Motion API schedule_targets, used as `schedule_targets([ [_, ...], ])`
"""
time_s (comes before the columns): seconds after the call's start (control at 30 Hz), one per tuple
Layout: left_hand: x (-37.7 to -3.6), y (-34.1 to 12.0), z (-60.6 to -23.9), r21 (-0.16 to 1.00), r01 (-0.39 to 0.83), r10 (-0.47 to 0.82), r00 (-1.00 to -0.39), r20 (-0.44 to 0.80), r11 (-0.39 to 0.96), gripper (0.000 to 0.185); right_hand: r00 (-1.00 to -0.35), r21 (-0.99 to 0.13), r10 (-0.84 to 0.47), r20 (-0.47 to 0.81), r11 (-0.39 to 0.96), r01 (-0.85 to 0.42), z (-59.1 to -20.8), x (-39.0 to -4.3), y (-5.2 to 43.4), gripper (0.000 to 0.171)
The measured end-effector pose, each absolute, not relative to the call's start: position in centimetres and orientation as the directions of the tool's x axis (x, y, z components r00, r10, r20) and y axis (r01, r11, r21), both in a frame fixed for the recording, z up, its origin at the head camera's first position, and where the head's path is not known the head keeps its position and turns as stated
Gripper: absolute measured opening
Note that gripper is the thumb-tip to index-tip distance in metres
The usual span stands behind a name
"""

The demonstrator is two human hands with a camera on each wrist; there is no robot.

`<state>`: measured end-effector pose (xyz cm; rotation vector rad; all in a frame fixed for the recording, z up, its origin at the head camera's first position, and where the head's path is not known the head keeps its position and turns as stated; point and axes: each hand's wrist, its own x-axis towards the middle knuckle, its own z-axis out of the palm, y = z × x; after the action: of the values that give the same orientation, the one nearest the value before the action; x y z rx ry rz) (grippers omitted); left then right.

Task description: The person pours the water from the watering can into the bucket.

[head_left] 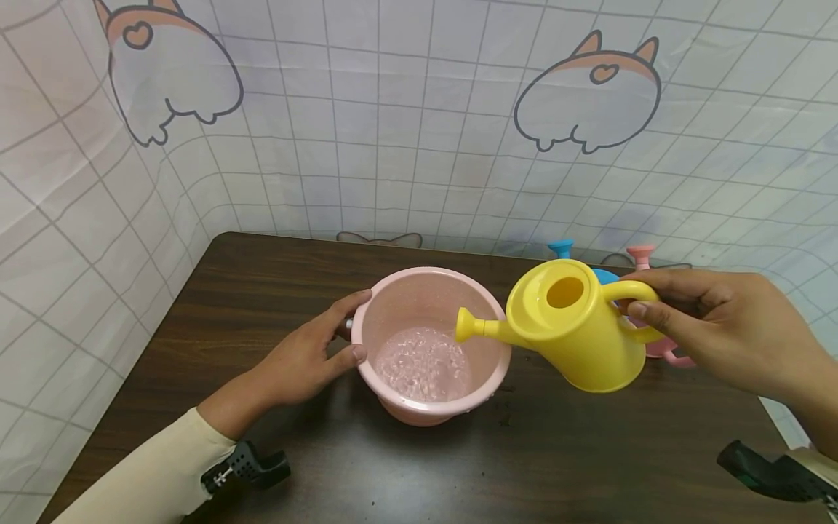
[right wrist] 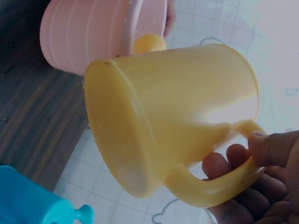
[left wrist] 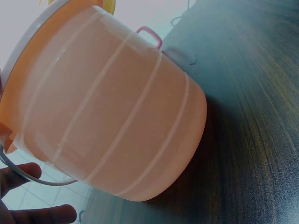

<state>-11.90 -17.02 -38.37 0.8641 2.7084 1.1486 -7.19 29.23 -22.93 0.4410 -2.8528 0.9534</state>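
— Two hands are busy. What does each one hold?

— The right hand (head_left: 727,327) curls its fingers (right wrist: 233,161) round the handle of a yellow watering can (head_left: 576,327). The can is up in the air and tipped, and its spout sits over the pink bucket (head_left: 428,342).

— And the other hand?

— The left hand (head_left: 308,353) is on the near left side of the bucket. Its thumb is bent over the rim, and its fingers reach round the outside by the thin wire handle (left wrist: 28,179). It grips the rim.

— What is in the bucket?

— Bubbly water (head_left: 425,364) at the bottom.

— Any words to read?

— None that I can see. The cans and the bucket are plain. The white squared cloth (head_left: 419,109) behind has only drawn animal shapes with little hearts.

— Where does the bucket stand?

— In the middle of the dark wood table (head_left: 556,466). The near edge and the left edge are well apart from it, with bare wood all around.

— What is on the right?

— A blue watering can (right wrist: 32,200) and a pink watering can (head_left: 655,346) stand behind the yellow one, near the back right corner. That side is crowded.
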Motion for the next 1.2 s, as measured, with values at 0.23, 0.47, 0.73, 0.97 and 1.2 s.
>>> schedule_targets([
  [0.23, -11.91, -17.04, -38.39, 0.682, 0.473, 0.527, -0.837, 0.149, 0.558, 0.073, -0.955, -0.565, -0.235, 0.184, 0.769, -0.298, -22.81, -7.21, 29.12, 0.03],
  [0.47, -11.93, -17.0, -38.36, 0.68, 0.475, 0.525, -0.837, 0.152, 0.559, 0.072, -0.957, -0.554, -0.229, 0.177, 0.78, -0.289, -22.74, -7.2, 29.11, 0.028],
  [0.73, -11.97, -17.02, -38.43, 0.675, 0.475, 0.525, -0.838, 0.151, 0.564, 0.072, -0.958, -0.57, -0.225, 0.179, 0.77, -0.287, -22.73, -7.27, 29.11, 0.031],
  [0.97, -11.97, -17.02, -38.41, 0.671, 0.476, 0.526, -0.837, 0.148, 0.569, 0.072, -0.959, -0.572, -0.221, 0.18, 0.769, -0.285, -22.76, -7.27, 29.15, 0.033],
  [1.2, -11.96, -17.0, -38.42, 0.678, 0.473, 0.527, -0.837, 0.147, 0.563, 0.073, -0.962, -0.563, -0.212, 0.172, 0.78, -0.272, -22.73, -7.19, 29.19, 0.031],
])
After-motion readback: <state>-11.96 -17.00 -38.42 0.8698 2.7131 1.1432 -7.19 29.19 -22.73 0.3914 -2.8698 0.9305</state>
